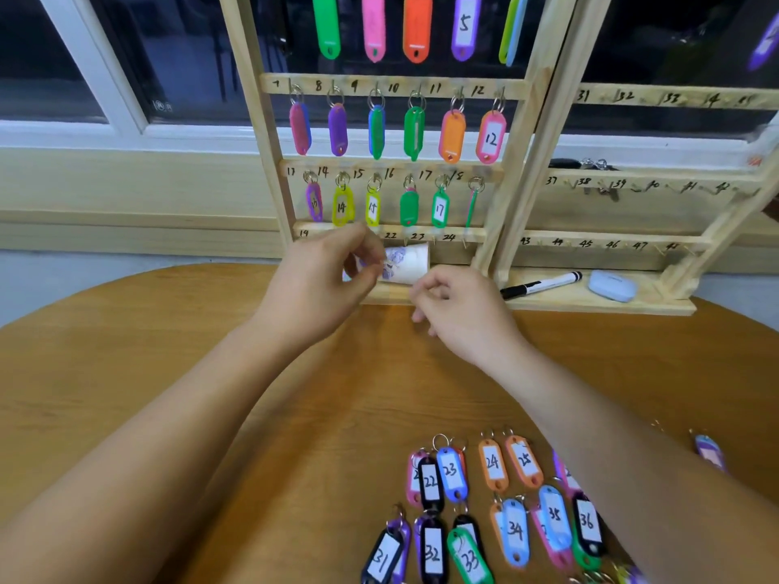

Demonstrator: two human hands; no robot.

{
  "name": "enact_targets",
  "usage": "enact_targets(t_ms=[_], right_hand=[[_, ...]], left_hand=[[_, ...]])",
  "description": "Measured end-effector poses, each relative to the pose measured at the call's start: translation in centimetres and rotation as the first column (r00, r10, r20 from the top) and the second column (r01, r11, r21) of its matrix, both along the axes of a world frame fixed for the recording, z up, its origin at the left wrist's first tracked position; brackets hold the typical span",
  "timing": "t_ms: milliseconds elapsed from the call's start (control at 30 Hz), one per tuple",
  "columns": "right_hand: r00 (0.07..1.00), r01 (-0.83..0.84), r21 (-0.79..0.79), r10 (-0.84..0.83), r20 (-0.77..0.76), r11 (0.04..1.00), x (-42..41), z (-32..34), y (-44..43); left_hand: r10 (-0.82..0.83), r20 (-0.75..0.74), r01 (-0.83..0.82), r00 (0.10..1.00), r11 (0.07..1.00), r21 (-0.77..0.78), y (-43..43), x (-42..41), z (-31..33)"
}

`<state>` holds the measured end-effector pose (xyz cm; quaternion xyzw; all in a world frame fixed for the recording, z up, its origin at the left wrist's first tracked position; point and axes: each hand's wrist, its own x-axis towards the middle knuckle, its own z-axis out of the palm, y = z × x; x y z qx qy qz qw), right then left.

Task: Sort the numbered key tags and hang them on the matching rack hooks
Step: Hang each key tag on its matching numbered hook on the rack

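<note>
My left hand (324,280) is raised at the wooden rack's (522,132) bottom bar (421,236), by the hooks after 19. Its fingers pinch a pale pink key tag (351,269), mostly hidden by them. My right hand (459,307) hovers just right of it over the rack's base, fingers loosely curled with nothing seen in them. Tags hang on the rows above up to 18. Loose tags lie near me on the table: 22 (430,482), 23 (451,472), 24 (492,463), 25 (524,459), 31 (383,554) and several more.
A paper cup (406,263) lies on its side on the rack base behind my hands. A black marker (539,284) and a pale earbud case (611,285) sit on the right base. The right rack panel (632,239) shows bare hooks. A purple tag (710,453) lies far right.
</note>
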<state>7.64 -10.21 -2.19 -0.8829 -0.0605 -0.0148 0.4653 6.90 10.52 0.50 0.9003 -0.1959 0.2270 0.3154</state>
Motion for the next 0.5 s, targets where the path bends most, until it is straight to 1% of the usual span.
enact_targets(t_ms=[200, 400, 500], right_hand=[[0.999, -0.035, -0.091, 0.038, 0.032, 0.995, -5.5, -0.1, -3.3], [0.994, -0.071, -0.217, 0.088, 0.072, 0.974, -9.5, -1.2, -5.2], [0.988, -0.126, -0.284, 0.145, 0.047, 0.951, -10.5, -1.8, -5.2]], left_hand=[[-0.039, -0.239, 0.016, 0.97, 0.995, -0.097, -1.2, -4.4, -3.0], [-0.136, -0.449, 0.099, 0.883, 0.99, -0.105, -2.5, -8.0, -5.2], [-0.151, -0.486, 0.129, 0.861, 0.989, -0.077, -3.0, -9.3, -5.7]])
